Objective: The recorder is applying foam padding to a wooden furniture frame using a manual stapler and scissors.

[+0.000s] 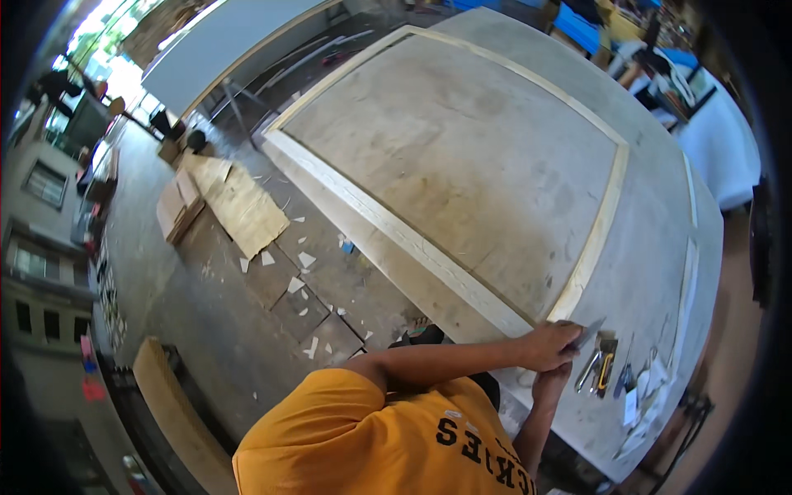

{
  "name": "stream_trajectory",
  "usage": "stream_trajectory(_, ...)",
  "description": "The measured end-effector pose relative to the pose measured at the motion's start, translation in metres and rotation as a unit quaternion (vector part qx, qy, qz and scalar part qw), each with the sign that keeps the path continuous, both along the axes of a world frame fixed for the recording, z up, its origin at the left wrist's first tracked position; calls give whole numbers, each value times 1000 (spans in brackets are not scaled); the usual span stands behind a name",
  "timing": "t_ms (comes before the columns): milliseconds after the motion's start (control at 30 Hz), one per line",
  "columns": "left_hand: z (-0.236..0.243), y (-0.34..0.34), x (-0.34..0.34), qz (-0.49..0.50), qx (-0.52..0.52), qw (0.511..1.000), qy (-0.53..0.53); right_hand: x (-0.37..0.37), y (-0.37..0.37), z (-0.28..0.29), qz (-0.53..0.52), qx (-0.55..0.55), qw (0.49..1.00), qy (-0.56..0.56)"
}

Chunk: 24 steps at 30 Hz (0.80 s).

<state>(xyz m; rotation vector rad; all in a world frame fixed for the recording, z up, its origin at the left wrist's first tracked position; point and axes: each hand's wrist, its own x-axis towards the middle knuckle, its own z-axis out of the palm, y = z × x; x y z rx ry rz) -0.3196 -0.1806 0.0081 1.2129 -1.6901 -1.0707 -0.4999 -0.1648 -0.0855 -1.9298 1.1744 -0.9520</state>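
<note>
Near the lower right of the wooden frame [602, 223], my left hand [551, 346] is closed on what looks like a flat metal blade [592, 330]. My right hand [553, 375] is just below, touching my left hand, its fingers largely hidden behind it. The pale frame lies on the large grey work table [664, 169]. Just right of my hands are a box cutter [605, 373], a screwdriver [624, 379], metal tools [588, 373] and white scraps [650, 388].
Brown sheets [239, 210] and white chips lie on the floor left of the table. A white-topped bench [206, 41] stands beyond. Padded board [173, 412] stands at lower left. White fabric [709, 148] and clutter fill the upper right. More wood strips [689, 194] lie along the table's right edge.
</note>
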Motion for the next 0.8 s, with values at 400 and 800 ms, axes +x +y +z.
stream_trajectory(400,-118,-116,-69,387,62,821,-414,-126,-80,37,-92,355,864,-344)
stream_trajectory(800,-125,-1,-113,408,111,834,-355,-186,-102,49,-74,382,883,-261)
